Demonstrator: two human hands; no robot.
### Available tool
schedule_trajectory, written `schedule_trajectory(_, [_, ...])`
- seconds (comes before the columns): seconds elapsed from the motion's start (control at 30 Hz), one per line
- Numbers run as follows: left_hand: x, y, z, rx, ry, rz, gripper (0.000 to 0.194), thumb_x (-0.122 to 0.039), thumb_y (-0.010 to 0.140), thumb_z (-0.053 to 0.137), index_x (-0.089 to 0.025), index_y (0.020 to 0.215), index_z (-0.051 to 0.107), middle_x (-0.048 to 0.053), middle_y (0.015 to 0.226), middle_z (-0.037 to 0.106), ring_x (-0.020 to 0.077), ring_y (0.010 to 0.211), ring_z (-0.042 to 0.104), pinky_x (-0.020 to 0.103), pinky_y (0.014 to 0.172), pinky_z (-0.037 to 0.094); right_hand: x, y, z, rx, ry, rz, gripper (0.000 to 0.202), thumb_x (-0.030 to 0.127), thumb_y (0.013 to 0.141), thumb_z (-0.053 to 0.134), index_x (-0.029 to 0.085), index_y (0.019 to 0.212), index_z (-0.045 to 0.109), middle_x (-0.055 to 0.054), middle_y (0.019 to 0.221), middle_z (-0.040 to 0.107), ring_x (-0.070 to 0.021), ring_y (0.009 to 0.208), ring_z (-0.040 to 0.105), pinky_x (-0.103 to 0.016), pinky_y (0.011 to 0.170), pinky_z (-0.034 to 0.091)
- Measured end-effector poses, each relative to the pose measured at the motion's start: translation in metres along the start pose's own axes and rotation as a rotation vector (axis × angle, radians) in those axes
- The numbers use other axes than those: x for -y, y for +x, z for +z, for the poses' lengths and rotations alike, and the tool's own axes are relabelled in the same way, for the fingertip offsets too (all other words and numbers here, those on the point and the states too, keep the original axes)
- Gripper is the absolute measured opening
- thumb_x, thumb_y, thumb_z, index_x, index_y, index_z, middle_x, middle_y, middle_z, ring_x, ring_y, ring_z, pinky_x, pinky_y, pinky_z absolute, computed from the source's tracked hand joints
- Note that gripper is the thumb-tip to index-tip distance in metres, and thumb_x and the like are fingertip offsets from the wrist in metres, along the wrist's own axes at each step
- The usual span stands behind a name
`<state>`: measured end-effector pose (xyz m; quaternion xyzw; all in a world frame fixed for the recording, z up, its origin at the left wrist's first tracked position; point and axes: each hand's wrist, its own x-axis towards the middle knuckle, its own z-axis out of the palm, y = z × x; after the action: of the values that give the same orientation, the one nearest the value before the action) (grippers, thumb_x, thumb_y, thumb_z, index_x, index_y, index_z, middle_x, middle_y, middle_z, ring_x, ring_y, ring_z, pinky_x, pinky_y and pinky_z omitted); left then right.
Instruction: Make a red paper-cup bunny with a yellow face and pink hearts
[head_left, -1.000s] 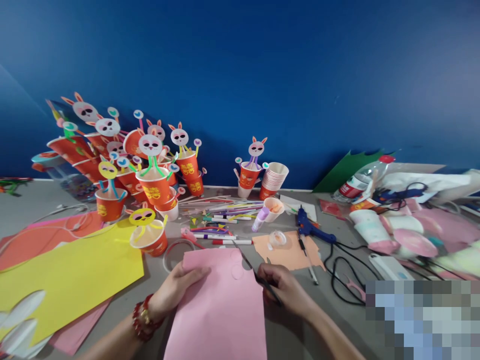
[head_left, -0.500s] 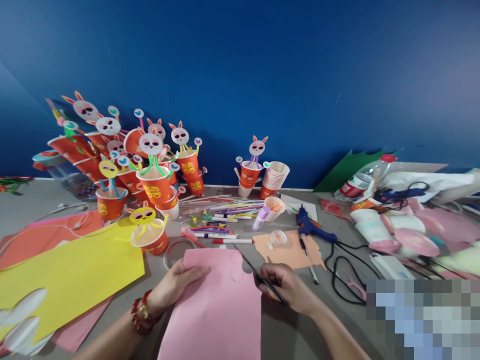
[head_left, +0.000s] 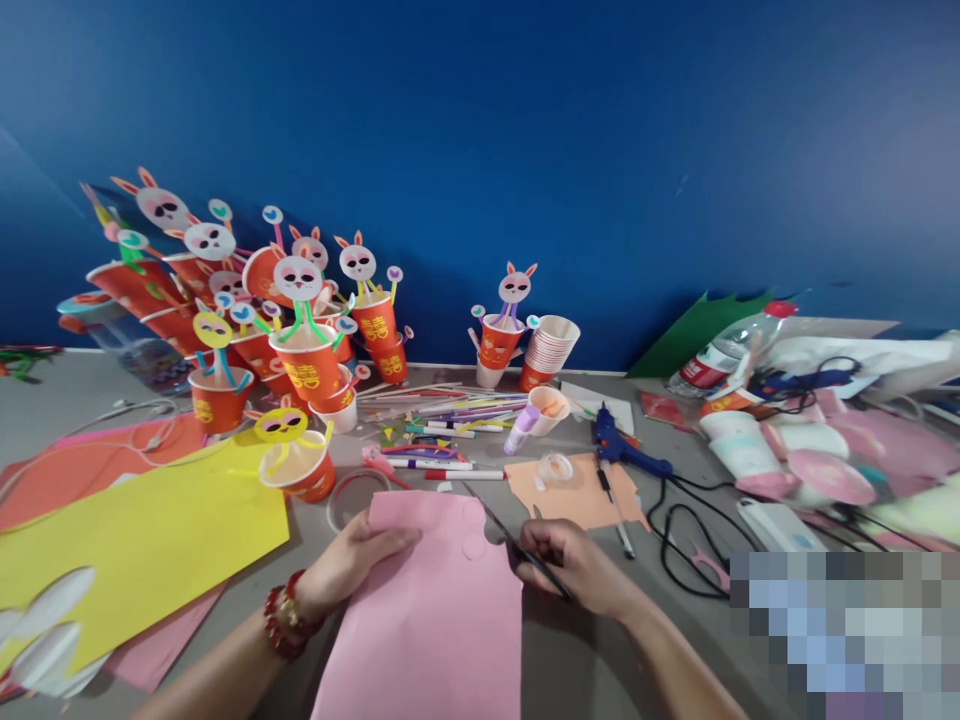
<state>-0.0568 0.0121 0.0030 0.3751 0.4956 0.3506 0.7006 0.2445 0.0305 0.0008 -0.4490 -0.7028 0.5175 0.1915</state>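
A large sheet of pink paper point(head_left: 431, 620) is gripped near its upper left corner by my left hand point(head_left: 364, 560), thumb on top and a red beaded bracelet point(head_left: 285, 612) on the wrist. Two small circles are outlined near the sheet's upper right, and a notch is cut out of that edge. My right hand point(head_left: 570, 565) is closed around dark scissors point(head_left: 517, 548). Their blades are parted and lie at the notch, pointing up and left. Fingers cover most of the scissors' handles.
Red paper cups point(head_left: 304, 365) with rabbit figures stand at the left and back. Yellow paper point(head_left: 150, 555) lies left. Markers point(head_left: 465, 476), a glue stick point(head_left: 521, 430), a blue glue gun point(head_left: 630, 450) and its black cord are ahead and right. A plastic bottle point(head_left: 731, 350) lies back right.
The view has shifted slightly, so the cups sit a little higher and further left. Both hands keep their hold, with the paper and scissors almost unmoved.
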Motion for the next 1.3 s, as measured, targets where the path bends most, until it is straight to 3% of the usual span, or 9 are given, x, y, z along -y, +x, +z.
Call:
schedule_trajectory(0.43, [-0.010,-0.005,0.003,-0.003,-0.002,-0.027,0.041,-0.044,0.068,0.081,-0.014,0.095,0.075,0.010,0.091,0.078,0.0283,0.086,0.071,0.033,0.075,0.055,0.004,0.000,-0.005,0.047,0.024,0.029,0.047,0.052,0.078,0.067,0.021,0.062,0.036,0.007,0.055,0.037,-0.0080,0.052,0.032,-0.021,0.048,0.024])
schedule_trajectory(0.77, [-0.011,-0.005,0.004,-0.015,-0.011,-0.032,0.045,-0.044,0.065,0.083,-0.012,0.096,0.075,0.010,0.088,0.078,0.0286,0.082,0.071,0.032,0.071,0.056,0.004,-0.004,-0.007,0.107,0.119,0.130,0.042,0.045,0.078,0.070,0.021,0.064,0.038,0.009,0.050,0.043,-0.0074,0.044,0.044,-0.018,0.044,0.027])
schedule_trajectory(1.3, [-0.011,-0.003,0.002,0.031,-0.034,-0.049,0.047,-0.043,0.063,0.085,-0.012,0.096,0.075,0.012,0.091,0.078,0.0298,0.084,0.072,0.034,0.074,0.056,0.008,-0.006,-0.012,0.124,0.068,0.152,0.040,0.042,0.075,0.069,0.021,0.062,0.038,0.008,0.049,0.044,-0.0071,0.044,0.042,-0.018,0.042,0.027])
